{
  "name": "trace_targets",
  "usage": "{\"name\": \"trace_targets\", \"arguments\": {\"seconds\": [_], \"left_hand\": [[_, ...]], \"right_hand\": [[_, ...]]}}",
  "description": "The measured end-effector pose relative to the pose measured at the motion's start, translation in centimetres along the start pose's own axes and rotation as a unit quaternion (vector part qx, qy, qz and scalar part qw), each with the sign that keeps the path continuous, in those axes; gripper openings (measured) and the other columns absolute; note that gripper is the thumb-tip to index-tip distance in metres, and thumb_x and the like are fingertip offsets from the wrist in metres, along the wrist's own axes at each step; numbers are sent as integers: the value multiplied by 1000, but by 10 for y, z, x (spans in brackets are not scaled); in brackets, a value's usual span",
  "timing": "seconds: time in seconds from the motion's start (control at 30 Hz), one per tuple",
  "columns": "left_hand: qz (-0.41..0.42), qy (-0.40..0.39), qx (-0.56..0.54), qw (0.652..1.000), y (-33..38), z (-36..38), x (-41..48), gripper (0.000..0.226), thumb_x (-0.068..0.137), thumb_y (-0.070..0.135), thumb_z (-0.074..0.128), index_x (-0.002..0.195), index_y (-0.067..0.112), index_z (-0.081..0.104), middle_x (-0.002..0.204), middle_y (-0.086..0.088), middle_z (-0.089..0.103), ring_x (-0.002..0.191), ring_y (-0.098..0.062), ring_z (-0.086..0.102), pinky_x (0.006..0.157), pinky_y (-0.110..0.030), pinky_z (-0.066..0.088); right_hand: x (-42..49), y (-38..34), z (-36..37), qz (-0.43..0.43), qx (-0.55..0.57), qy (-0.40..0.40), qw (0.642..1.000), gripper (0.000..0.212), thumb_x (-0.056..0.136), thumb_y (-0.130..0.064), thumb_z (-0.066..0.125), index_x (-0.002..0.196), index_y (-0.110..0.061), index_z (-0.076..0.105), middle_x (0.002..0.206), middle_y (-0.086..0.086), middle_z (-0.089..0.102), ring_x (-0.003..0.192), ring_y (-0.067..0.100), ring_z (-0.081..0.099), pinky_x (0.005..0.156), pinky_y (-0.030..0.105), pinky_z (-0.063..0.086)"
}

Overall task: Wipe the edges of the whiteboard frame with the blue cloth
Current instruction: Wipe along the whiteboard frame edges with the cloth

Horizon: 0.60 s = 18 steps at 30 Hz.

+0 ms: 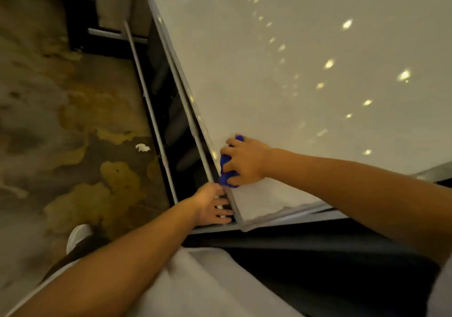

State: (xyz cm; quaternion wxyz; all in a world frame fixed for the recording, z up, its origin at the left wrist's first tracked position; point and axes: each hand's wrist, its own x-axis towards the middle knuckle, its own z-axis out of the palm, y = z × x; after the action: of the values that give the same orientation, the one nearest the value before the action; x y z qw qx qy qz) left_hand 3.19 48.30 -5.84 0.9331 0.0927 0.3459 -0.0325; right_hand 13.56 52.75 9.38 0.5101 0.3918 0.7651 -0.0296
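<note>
**Cloth at the board's corner edge**

The right hand is closed around the blue cloth, bunched in its fingers, and presses it against the left edge of the whiteboard close to the near corner. The cloth shows below the fingers and peeps out above the knuckles; it touches the grey frame that runs up and away along that side of the board.

The left hand sits just below the cloth, at the corner. Its fingers are spread and curl under the frame edge, gripping it; the fingertips are hidden beneath the board. The two hands are very near each other, almost touching.

The board's white face reflects many small lights. Left of the frame a thin rail runs parallel to it, above a dark gap. Beyond lies a mottled floor with a small white scrap on it. A white shoe shows near the left forearm.
</note>
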Motion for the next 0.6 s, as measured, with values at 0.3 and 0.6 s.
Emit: {"name": "trace_targets", "arguments": {"seconds": [0.3,0.6], "left_hand": [[224,-42,-214,950,-26,35,23,33,77,24,40,99,7,57,81,-12,67,71,-32,64,66,-35,51],[293,67,-138,944,-106,58,30,58,56,35,71,111,19,63,115,-4,63,100,-28,60,84,-44,54]], "right_hand": [[35,37,-10,-124,-233,-10,964,65,96,-70,24,155,-43,19,169,1,1,152,36,-14,120,60,-2],[41,12,14,-247,-285,-88,922,72,91,-78,15,156,-46,9,168,-7,-8,150,27,-24,119,58,-11]]}}
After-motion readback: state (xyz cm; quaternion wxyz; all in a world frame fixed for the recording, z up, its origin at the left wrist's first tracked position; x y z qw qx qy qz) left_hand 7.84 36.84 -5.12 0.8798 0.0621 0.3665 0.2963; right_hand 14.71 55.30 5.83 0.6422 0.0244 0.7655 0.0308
